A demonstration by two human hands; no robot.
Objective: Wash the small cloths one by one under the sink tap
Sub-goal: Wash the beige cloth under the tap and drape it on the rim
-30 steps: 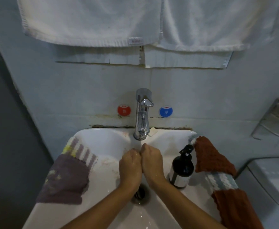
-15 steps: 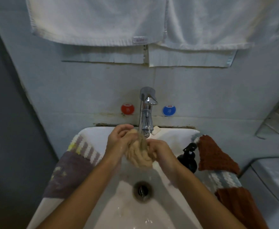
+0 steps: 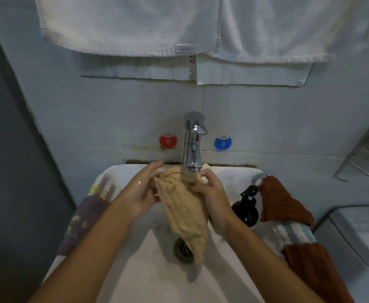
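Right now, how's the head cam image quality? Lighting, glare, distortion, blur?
Head view: dim, bluish light, dark at the left edge; small glare spots on the chrome tap and the wet left hand; wide-angle bend bows the hanging towels and wall lines; beige cloth casts a soft shadow over the drain; overall soft, grainy detail, no strong motion blur.

We see a beige cloth of ribbed, matt weave under a polished chrome tap. The sink is glossy white ceramic. At right, a rust cloth looks nubbly, and the black bottle is shiny, perhaps plastic.
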